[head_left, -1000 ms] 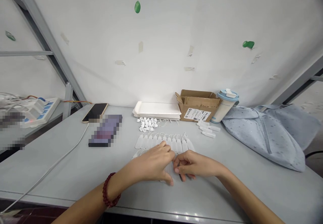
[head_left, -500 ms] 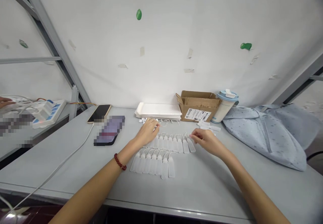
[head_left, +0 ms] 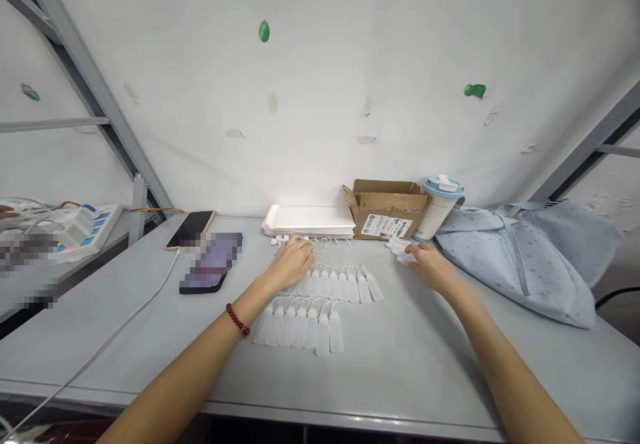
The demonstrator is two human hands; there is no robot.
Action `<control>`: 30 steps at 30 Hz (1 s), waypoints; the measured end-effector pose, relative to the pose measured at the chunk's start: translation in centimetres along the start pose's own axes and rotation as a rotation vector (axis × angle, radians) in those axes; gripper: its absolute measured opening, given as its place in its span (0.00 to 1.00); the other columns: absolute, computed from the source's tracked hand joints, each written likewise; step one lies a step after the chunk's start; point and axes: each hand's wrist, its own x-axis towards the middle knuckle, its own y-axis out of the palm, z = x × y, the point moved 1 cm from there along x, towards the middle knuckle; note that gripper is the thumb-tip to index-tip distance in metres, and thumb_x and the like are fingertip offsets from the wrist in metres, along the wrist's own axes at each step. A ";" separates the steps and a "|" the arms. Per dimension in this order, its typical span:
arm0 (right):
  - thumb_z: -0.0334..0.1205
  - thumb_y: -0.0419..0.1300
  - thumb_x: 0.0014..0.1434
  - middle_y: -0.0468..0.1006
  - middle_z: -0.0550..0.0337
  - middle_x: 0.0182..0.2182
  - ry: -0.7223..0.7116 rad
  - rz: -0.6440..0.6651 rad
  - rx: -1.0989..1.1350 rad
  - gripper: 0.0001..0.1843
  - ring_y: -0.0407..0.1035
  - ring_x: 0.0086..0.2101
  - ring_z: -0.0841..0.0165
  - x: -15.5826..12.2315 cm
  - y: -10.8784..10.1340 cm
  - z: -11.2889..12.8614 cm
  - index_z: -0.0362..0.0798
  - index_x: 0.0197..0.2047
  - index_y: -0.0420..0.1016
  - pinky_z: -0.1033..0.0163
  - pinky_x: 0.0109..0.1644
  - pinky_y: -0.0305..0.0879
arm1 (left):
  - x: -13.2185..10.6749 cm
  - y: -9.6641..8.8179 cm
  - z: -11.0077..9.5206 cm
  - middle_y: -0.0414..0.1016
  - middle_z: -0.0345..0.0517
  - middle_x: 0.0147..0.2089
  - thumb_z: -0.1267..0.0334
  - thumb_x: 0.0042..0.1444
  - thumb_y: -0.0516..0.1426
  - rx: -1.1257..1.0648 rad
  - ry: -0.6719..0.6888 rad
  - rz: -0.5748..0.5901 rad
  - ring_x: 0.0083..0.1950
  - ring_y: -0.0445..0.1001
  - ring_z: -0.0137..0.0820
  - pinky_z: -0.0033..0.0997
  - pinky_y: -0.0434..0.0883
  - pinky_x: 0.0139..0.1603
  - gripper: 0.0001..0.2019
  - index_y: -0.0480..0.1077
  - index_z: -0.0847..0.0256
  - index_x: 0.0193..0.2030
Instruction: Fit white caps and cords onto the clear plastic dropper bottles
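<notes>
Two rows of small white squeeze bottles lie on the grey table: a far row (head_left: 345, 285) and a near row (head_left: 300, 327). My left hand (head_left: 291, 263), with a red bead bracelet at the wrist, rests over the pile of white caps (head_left: 285, 238) behind the far row, fingers curled down. My right hand (head_left: 429, 265) reaches to the right onto a few loose uncapped bottles (head_left: 397, 247) near the cup, fingers closing round one.
Behind the bottles stand a stack of white trays (head_left: 310, 219), an open cardboard box (head_left: 385, 208) and a lidded cup (head_left: 437, 207). A blue cloth bag (head_left: 520, 257) lies right. Two phones (head_left: 190, 229) and a cable lie left, with a power strip (head_left: 85, 223) beyond.
Both hands left the near row of bottles and moved away from me: the left up to the caps, the right out to the loose bottles by the cup.
</notes>
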 end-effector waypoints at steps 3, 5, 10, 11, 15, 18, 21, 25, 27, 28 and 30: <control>0.33 0.52 0.57 0.71 0.45 0.41 0.001 0.006 -0.004 0.12 0.65 0.45 0.55 0.0 0.0 0.1 0.44 0.44 0.70 0.59 0.39 0.62 | 0.0 -0.2 0.0 0.69 0.50 0.53 0.67 0.59 0.44 -0.043 -0.005 -0.054 0.55 0.60 0.42 0.46 0.59 0.55 0.16 0.67 0.64 0.50; 0.33 0.53 0.55 0.71 0.45 0.41 0.001 0.005 -0.002 0.12 0.65 0.45 0.55 0.0 0.0 0.1 0.43 0.43 0.71 0.60 0.38 0.62 | 0.1 -0.3 0.0 0.69 0.50 0.53 0.69 0.58 0.45 -0.090 -0.009 -0.117 0.55 0.61 0.40 0.44 0.61 0.55 0.17 0.66 0.65 0.51; 0.32 0.54 0.54 0.73 0.48 0.39 -0.010 0.019 0.022 0.09 0.68 0.40 0.58 -0.1 -0.1 0.3 0.44 0.38 0.72 0.62 0.36 0.61 | 0.1 -1.0 -0.3 0.73 0.50 0.47 0.72 0.54 0.47 -0.234 -0.072 -0.315 0.52 0.67 0.37 0.40 0.63 0.54 0.14 0.70 0.65 0.44; 0.32 0.54 0.54 0.73 0.48 0.38 -0.018 0.022 0.032 0.08 0.69 0.39 0.59 -0.1 -0.1 0.5 0.44 0.37 0.72 0.62 0.35 0.60 | 0.0 -1.1 -0.4 0.75 0.49 0.45 0.72 0.54 0.49 -0.273 -0.093 -0.350 0.50 0.68 0.37 0.40 0.65 0.52 0.13 0.71 0.64 0.42; 0.34 0.55 0.54 0.75 0.50 0.36 -0.071 0.022 0.083 0.06 0.70 0.35 0.62 -0.3 0.0 1.9 0.44 0.34 0.72 0.65 0.32 0.58 | -0.3 -1.5 -0.9 0.77 0.46 0.36 0.70 0.50 0.53 -0.483 -0.206 -0.410 0.38 0.73 0.33 0.35 0.70 0.41 0.07 0.72 0.62 0.34; 0.35 0.56 0.53 0.76 0.50 0.32 -0.115 0.015 0.127 0.05 0.70 0.33 0.63 -0.5 0.0 2.8 0.44 0.31 0.72 0.65 0.31 0.58 | -0.5 -1.5 -1.4 0.76 0.46 0.34 0.68 0.47 0.56 -0.680 -0.270 -0.407 0.35 0.73 0.31 0.32 0.71 0.40 0.07 0.72 0.64 0.35; 0.36 0.55 0.54 0.75 0.52 0.31 -0.156 -0.022 0.177 0.06 0.69 0.33 0.63 -0.8 -0.2 3.4 0.44 0.32 0.72 0.65 0.32 0.59 | -0.7 -1.8 -2.3 0.75 0.46 0.35 0.67 0.46 0.57 -0.854 -0.301 -0.376 0.36 0.73 0.31 0.32 0.71 0.41 0.10 0.73 0.65 0.37; 0.39 0.52 0.58 0.73 0.53 0.33 -0.266 -0.312 0.331 0.09 0.68 0.34 0.64 -1.5 -1.3 4.6 0.45 0.38 0.69 0.62 0.37 0.62 | -1.0 -2.5 -3.9 0.76 0.46 0.33 0.66 0.44 0.60 -1.041 -0.372 -0.278 0.37 0.74 0.32 0.32 0.71 0.42 0.10 0.74 0.65 0.36; 0.41 0.52 0.59 0.72 0.54 0.30 -0.388 -0.498 0.457 0.09 0.67 0.32 0.65 -2.4 -1.8 5.7 0.45 0.39 0.68 0.62 0.34 0.63 | -1.3 -2.8 -4.6 0.76 0.45 0.32 0.65 0.44 0.61 -1.126 -0.404 -0.212 0.36 0.74 0.32 0.33 0.71 0.42 0.10 0.74 0.65 0.35; 0.40 0.53 0.59 0.72 0.55 0.30 -0.440 -0.553 0.500 0.08 0.67 0.31 0.65 -2.9 -2.0 6.3 0.46 0.39 0.68 0.62 0.33 0.64 | -1.4 -2.8 -4.9 0.76 0.44 0.32 0.65 0.44 0.62 -1.176 -0.403 -0.186 0.36 0.74 0.32 0.33 0.70 0.42 0.10 0.74 0.65 0.35; 0.39 0.53 0.59 0.72 0.55 0.30 -0.535 -0.574 0.537 0.08 0.67 0.32 0.66 -3.9 -2.2 7.7 0.46 0.41 0.67 0.62 0.34 0.65 | -1.6 -2.9 -5.5 0.77 0.44 0.32 0.65 0.45 0.62 -1.284 -0.379 -0.143 0.37 0.75 0.32 0.33 0.70 0.44 0.09 0.73 0.64 0.35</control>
